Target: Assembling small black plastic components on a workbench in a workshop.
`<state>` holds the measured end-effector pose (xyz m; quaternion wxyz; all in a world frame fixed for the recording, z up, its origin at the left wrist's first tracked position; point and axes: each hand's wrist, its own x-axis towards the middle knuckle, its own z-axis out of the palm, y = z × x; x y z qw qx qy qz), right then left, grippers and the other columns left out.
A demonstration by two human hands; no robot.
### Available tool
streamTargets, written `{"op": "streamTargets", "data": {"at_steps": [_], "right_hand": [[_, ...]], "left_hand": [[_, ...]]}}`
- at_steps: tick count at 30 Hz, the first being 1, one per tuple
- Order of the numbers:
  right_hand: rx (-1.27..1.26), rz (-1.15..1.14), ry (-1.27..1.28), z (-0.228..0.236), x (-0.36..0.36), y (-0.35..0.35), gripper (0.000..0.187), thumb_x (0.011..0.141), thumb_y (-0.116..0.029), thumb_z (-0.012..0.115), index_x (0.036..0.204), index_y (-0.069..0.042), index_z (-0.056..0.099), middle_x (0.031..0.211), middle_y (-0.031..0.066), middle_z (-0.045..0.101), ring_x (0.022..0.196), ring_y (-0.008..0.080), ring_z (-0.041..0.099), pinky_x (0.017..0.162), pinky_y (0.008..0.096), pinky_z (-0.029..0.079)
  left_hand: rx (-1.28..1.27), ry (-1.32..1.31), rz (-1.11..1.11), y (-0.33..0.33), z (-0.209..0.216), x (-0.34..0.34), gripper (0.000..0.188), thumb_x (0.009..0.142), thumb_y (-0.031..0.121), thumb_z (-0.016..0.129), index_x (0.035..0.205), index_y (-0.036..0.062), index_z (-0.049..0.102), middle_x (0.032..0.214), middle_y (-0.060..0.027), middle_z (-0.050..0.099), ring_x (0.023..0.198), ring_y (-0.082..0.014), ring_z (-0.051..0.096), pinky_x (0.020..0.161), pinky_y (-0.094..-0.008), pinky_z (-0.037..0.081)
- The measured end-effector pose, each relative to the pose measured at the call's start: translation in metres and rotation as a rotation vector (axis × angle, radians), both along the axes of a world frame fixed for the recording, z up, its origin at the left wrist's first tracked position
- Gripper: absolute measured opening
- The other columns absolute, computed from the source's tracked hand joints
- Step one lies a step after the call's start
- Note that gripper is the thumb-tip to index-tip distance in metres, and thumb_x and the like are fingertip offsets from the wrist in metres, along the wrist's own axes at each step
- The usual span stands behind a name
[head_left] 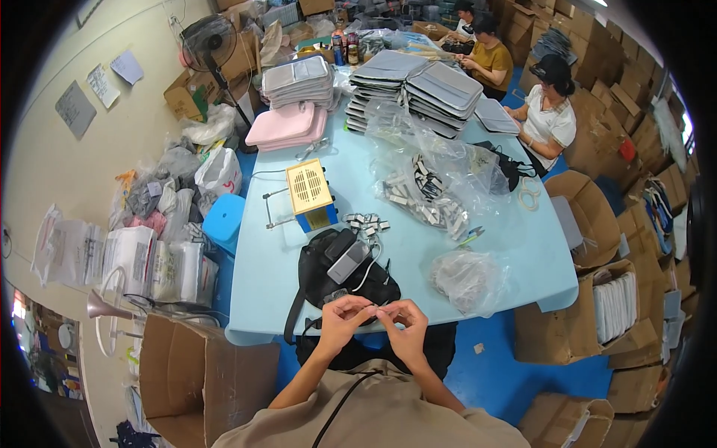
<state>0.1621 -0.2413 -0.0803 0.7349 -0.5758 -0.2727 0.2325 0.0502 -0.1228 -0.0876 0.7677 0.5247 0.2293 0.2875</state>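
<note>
Small dark piece (376,309) was pinched between fingertips of left hand (342,319) and right hand (404,326), near black bag (312,261) at table (409,257) edge. Details were obscured; piece was judged light, probably stiff, easily dropped, best gripped by edges.

Bright, even indoor light; only soft shadows on the desk (534,261). Ceiling light (600,2) far ahead-right of the hands (344,322) is blown out, plus a bright patch (688,125) at the right rim. Glints on the clear plastic bag (467,281) ahead-right. Hands fairly sharp; small item (379,308) pinched there too tiny to resolve. Far detail soft. Heavy fisheye: edges bow, corners black.
</note>
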Motion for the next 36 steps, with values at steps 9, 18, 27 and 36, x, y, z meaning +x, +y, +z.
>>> {"op": "streamTargets", "data": {"at_steps": [9, 18, 27, 36], "right_hand": [[-0.11, -0.15, 0.113, -0.042, 0.035, -0.048, 0.011, 0.096, -0.006, 0.071, 0.095, -0.001, 0.062, 0.088, 0.0046, 0.068, 0.071, 0.0083, 0.061, 0.061, 0.0227, 0.05], [-0.203, -0.656, -0.231, -0.04, 0.096, -0.08, 0.011, 0.096, -0.01, 0.07, 0.096, -0.001, 0.063, 0.092, 0.0049, 0.066, 0.086, 0.0141, 0.063, 0.075, 0.0291, 0.051], [-0.5, -0.379, -0.613, -0.087, 0.185, -0.065, 0.025, 0.084, 0.004, 0.06, 0.108, 0.002, 0.066, 0.108, 0.0212, 0.064, 0.101, 0.0378, 0.063, 0.092, 0.0438, 0.052], [-0.605, -0.327, -0.818, -0.086, 0.192, -0.052, 0.034, 0.074, -0.002, 0.064, 0.107, 0.001, 0.069, 0.107, 0.0254, 0.066, 0.1, 0.0469, 0.06, 0.09, 0.051, 0.05]], "left_hand": [[0.306, 0.151, 0.056, 0.064, 0.001, 0.059, 0.027, 0.091, 0.011, 0.078, 0.114, -0.0016, 0.071, 0.103, -0.0049, 0.075, 0.093, -0.0098, 0.069, 0.083, -0.0256, 0.054], [0.403, 0.096, 0.202, 0.087, 0.007, 0.089, 0.02, 0.096, 0.009, 0.068, 0.115, 0.0019, 0.069, 0.116, -0.0061, 0.072, 0.106, -0.0137, 0.066, 0.092, -0.0301, 0.051], [0.519, 0.116, -0.223, 0.072, -0.01, 0.15, 0.012, 0.096, 0.008, 0.068, 0.103, -0.0004, 0.072, 0.093, -0.0066, 0.076, 0.086, -0.0132, 0.071, 0.076, -0.0283, 0.055], [1.287, 0.184, 0.023, 0.141, -0.007, 0.351, 0.01, 0.082, 0.004, 0.069, 0.089, 0.0009, 0.075, 0.093, -0.0195, 0.074, 0.092, -0.0391, 0.071, 0.085, -0.044, 0.057]]}}
